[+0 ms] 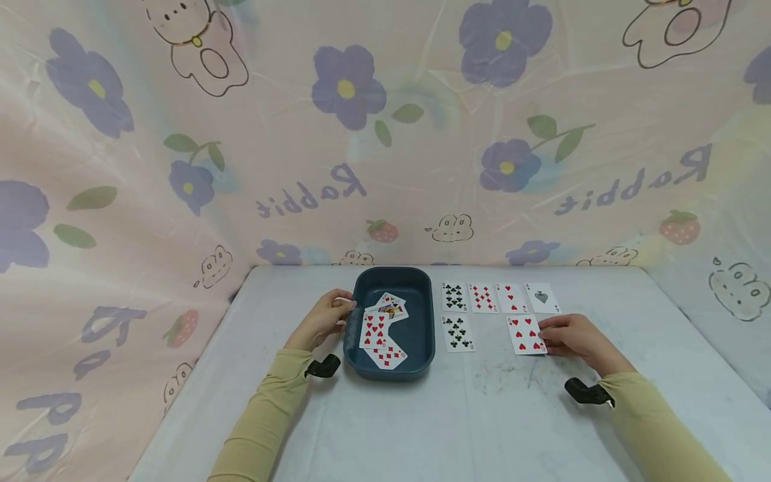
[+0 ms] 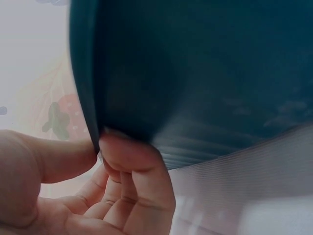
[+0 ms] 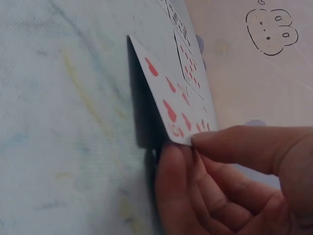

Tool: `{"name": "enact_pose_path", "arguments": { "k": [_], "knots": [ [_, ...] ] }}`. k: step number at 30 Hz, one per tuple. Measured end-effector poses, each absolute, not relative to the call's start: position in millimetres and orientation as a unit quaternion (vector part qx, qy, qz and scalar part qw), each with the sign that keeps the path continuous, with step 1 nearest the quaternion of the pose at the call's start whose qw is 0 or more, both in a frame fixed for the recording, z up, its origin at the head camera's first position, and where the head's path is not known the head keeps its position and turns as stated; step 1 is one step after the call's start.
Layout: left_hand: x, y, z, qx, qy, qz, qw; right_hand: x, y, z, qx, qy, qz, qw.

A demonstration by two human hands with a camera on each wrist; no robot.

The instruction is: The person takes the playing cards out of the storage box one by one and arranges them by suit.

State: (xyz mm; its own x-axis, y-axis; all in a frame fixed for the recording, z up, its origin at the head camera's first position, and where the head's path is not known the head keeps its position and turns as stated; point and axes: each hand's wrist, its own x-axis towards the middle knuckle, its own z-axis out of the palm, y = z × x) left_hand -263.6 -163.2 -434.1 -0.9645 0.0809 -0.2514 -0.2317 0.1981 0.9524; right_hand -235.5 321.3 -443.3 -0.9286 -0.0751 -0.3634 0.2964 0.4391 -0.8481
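My left hand (image 1: 328, 313) is at the left side of a dark blue rectangular tray (image 1: 427, 301); in the left wrist view its thumb and index finger pinch the tray's rim (image 2: 84, 73). Inside the tray lie several loose face-up playing cards (image 1: 375, 331). My right hand (image 1: 569, 335) pinches a hearts playing card (image 1: 525, 335) by its right edge. The right wrist view shows this card (image 3: 171, 103) tilted, with its far edge up and a dark shadow beneath it.
Right of the tray, a row holds a clubs card (image 1: 454, 297), a diamonds card (image 1: 483, 298), a hearts card (image 1: 511, 298) and an ace of spades (image 1: 542, 298). Below the first lies another clubs card (image 1: 458, 333). A printed curtain (image 1: 421, 181) hangs behind the white table (image 1: 458, 428).
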Motion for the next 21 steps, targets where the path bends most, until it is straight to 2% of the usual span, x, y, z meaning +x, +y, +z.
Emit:
{"name": "enact_pose_path", "arguments": {
  "k": [21],
  "knots": [
    [-264.8, -163.3, -437.5, -0.054, 0.762, 0.635, 0.118, -234.9, 318.3, -444.3, 0.065, 0.861, -0.48, 0.157]
  ]
}}
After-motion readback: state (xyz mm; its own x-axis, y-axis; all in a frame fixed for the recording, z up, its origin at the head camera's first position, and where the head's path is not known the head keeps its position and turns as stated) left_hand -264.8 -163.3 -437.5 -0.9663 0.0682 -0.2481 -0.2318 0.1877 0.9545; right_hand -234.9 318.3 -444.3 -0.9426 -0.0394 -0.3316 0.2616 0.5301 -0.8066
